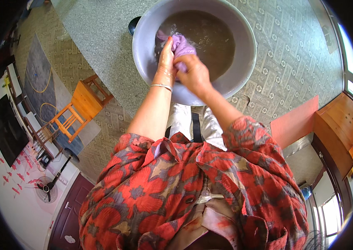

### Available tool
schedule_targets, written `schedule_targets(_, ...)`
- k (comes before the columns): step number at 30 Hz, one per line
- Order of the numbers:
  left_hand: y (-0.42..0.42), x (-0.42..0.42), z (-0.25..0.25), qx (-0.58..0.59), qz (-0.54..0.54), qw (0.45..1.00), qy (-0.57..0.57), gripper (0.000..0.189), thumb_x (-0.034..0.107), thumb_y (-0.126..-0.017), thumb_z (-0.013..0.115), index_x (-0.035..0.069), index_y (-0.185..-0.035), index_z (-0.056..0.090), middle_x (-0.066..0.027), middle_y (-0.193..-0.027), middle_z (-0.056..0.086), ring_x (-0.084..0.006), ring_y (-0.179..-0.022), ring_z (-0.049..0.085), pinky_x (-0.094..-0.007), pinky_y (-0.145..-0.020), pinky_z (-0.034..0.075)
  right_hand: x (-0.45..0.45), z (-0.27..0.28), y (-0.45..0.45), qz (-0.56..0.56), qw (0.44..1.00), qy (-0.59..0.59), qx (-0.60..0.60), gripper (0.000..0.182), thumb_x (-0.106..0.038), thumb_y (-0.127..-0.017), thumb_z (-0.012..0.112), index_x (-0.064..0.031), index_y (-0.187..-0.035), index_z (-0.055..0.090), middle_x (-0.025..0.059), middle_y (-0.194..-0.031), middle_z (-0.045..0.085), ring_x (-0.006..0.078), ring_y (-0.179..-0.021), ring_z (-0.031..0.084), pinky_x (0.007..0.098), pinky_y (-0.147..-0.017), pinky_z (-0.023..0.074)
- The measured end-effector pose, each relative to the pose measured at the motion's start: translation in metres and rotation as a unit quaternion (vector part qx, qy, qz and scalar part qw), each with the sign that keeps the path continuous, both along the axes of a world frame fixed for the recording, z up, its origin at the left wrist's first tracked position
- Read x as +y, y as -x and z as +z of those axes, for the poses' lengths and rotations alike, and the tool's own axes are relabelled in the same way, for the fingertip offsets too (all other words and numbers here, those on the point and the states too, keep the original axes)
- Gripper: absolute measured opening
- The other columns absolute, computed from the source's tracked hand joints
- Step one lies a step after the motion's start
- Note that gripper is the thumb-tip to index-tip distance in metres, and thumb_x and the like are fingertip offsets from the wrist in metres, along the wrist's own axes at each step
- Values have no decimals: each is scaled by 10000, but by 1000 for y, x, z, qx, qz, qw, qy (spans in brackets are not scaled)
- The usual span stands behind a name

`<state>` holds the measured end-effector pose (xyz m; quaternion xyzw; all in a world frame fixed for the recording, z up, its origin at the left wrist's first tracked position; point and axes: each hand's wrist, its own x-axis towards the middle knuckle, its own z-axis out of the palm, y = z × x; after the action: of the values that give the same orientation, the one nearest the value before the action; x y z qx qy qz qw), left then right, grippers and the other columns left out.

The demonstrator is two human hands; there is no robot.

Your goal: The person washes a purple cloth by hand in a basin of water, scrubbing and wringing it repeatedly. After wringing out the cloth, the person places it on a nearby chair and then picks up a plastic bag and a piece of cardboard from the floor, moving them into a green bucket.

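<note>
A large grey basin [246, 59] of murky water [217, 37] stands before me. Over the water's near left part, both hands hold a wet, bunched purple cloth [185, 47]. My left hand [166, 56] lies along the cloth's left side, wet and with a bracelet [162, 86] at the wrist. Fingers curled, my right hand [195, 73] grips the cloth's near end. Part of the cloth is hidden by the hands, and its far left end reaches the water, where small splashes show.
A grey speckled tabletop [101, 40] extends left of the basin, with a dark round object [134, 26] by the rim. Further left stands a wooden chair [84, 101] on the patterned floor [292, 59]. An orange-brown wooden cabinet [339, 115] is at right.
</note>
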<state>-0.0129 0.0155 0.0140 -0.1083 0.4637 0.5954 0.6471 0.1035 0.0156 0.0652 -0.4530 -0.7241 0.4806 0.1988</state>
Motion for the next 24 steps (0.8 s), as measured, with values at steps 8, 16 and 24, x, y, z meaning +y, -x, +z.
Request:
schedule_targets(8, -1, 4, 37, -128, -27, 991, -21, 385, 481, -830, 549, 113, -944, 545, -32, -743, 562, -135, -533, 522, -264, -445, 443, -12, 68, 14, 50, 992, -111, -42, 257, -338, -711, 659, -127, -837, 584, 124, -807, 537, 307, -670, 590, 404, -572, 485)
schedule_targets(16, -19, 16, 20, -98, 31, 995, 6, 211, 283, -801, 571, 81, -859, 574, -54, -828, 602, -193, -733, 590, -324, -681, 509, 49, 3, 20, -132, 962, -175, -163, 279, -368, -769, 589, -90, -799, 595, 144, -765, 608, 335, -658, 610, 415, -591, 495)
schedule_targets(24, 2, 4, 18, 66, 60, 993, -83, 318, 232, -797, 614, 61, -1058, 551, -91, -1075, 574, -226, -1027, 537, -422, -898, 420, 88, -96, -45, -300, 871, 387, -46, 641, -465, -810, 503, 89, -1132, 515, 234, -1102, 567, 281, -1051, 543, 348, -890, 398)
